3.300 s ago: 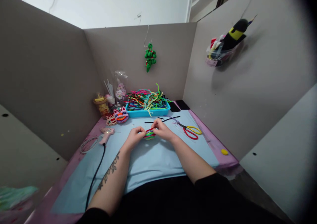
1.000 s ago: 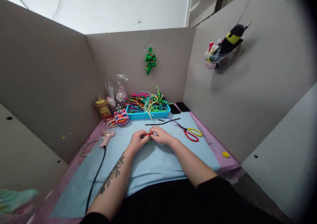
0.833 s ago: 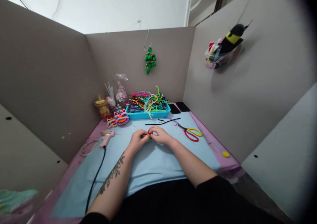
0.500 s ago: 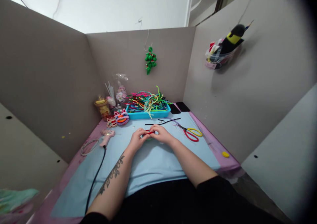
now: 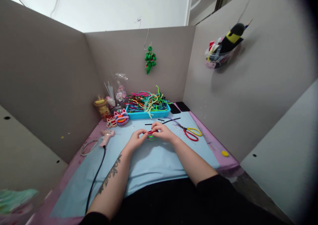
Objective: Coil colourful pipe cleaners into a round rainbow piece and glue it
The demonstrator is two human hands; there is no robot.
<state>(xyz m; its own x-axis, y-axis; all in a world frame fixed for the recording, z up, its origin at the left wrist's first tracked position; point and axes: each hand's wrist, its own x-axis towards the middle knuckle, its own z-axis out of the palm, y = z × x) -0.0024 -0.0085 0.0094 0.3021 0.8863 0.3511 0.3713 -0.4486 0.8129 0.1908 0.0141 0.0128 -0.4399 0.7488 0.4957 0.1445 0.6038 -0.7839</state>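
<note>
Between my two hands, over the middle of the light blue cloth (image 5: 159,158), is a small red and green piece (image 5: 151,136). My left hand (image 5: 137,139) pinches its left side with thumb and fingers. The fingers of my right hand (image 5: 162,132) are closed on its right side. Thin black stems (image 5: 171,120) lie just beyond my right hand. Scissors (image 5: 190,133) with one red and one yellow handle rest to the right. Two cat-like faces of fuzzy stems, one purple and orange (image 5: 121,118), the other cream and red (image 5: 111,122), lie farther back on the left.
A blue tray (image 5: 149,114) of colourful stems stands at the back. On the left lie a pink glue gun (image 5: 107,138) with a black cable and a cup (image 5: 102,108). A yellow disc (image 5: 225,153) is at the right edge. Grey panels (image 5: 139,52) enclose the table.
My hands have moved slightly apart, and more of the green part of the piece shows between them. The view has shifted a little.
</note>
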